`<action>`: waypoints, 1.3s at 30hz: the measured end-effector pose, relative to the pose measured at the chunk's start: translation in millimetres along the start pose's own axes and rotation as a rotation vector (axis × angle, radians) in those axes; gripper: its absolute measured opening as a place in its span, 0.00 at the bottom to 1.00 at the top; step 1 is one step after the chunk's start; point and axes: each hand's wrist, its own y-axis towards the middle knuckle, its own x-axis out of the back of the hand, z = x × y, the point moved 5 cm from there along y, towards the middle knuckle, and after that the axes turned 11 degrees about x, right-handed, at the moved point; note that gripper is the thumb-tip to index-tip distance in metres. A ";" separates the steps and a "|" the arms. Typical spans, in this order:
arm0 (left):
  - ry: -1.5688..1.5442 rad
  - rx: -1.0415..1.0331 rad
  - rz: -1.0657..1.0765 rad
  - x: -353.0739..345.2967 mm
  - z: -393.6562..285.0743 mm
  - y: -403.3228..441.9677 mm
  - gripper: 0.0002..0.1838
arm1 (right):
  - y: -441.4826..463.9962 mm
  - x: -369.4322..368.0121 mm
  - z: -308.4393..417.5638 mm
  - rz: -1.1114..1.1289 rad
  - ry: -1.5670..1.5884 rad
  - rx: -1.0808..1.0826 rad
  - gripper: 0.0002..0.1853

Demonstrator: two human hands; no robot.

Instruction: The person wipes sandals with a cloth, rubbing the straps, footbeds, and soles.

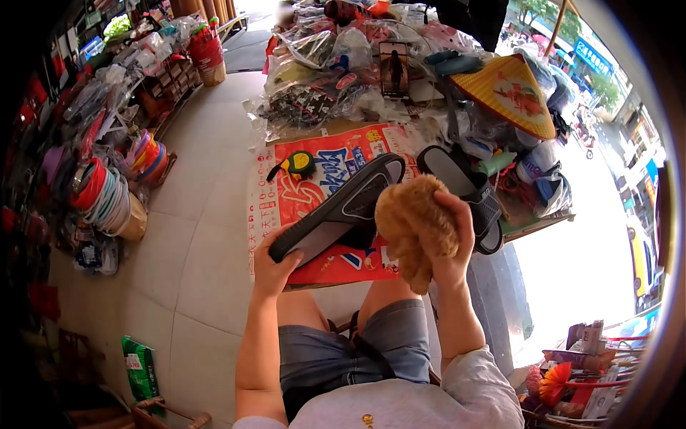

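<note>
My left hand is closed round the heel end of a black and grey slide sandal, tilted above the table with its toe pointing up and to the right. A brown fluffy cloth or mitt is gripped in my right hand, close beside the sandal's strap; whether they touch I cannot tell. Just behind that hand, a second black slide sandal lies at the right of the table, partly covered by the fluffy thing and my fingers. Beneath the held sandal spreads a red printed sheet.
A yellow and black tape measure lies on the sheet. Plastic-wrapped goods, an upright phone and a yellow conical hat crowd the table's back. Stacked buckets stand left; a green packet is at lower left.
</note>
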 end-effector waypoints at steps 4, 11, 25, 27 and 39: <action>0.038 0.020 0.023 -4.5 -9.2 -3.9 0.26 | 12.4 -12.0 -45.4 0.101 -0.168 0.043 0.34; 0.018 0.033 -0.006 -5.1 -7.9 -3.2 0.26 | 6.2 -36.5 -49.1 0.059 -0.484 0.124 0.38; 0.064 0.015 0.031 -1.7 -0.8 -2.3 0.26 | -29.6 -19.2 -33.3 0.076 -0.588 0.241 0.33; 0.074 0.011 0.033 -2.8 -1.6 -2.0 0.26 | -50.1 -18.0 -28.9 0.030 -0.485 0.164 0.31; 0.091 0.018 -0.002 -2.5 -6.7 -3.8 0.25 | -12.3 -2.9 -33.3 -0.037 -0.376 0.013 0.30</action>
